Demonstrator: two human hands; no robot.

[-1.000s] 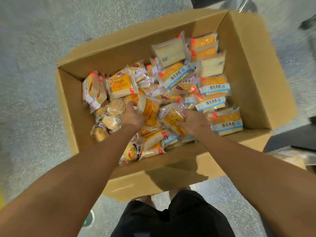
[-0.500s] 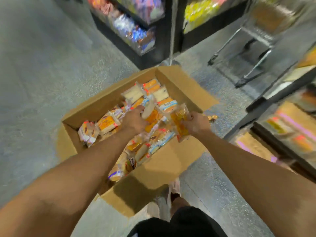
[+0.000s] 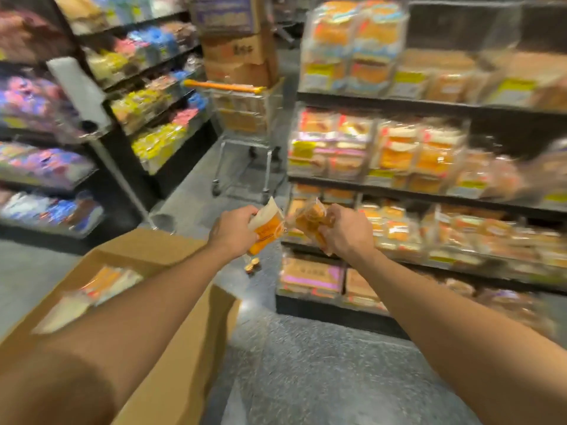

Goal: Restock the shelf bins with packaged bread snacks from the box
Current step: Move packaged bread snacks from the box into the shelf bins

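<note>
My left hand (image 3: 233, 231) grips an orange-and-white bread snack packet (image 3: 267, 225) held up in the air. My right hand (image 3: 345, 230) grips a clear packet of golden bread (image 3: 310, 220) right beside it, the two packets nearly touching. Both hands are in front of the shelf bins (image 3: 399, 228) on the right, which hold rows of similar orange packets. The cardboard box (image 3: 171, 250) sits on the floor at lower left, under my left forearm, with more packets (image 3: 101, 283) inside.
A shopping cart (image 3: 245, 130) stacked with cardboard boxes (image 3: 239, 53) stands in the aisle ahead. A dark shelf unit (image 3: 147, 118) with colourful snack bags lines the left side. A small packet (image 3: 253, 265) lies on the grey floor below my hands.
Both hands lifted out of the box, each with a packet, and rose toward the right shelf. My view swung up from the box to the aisle.
</note>
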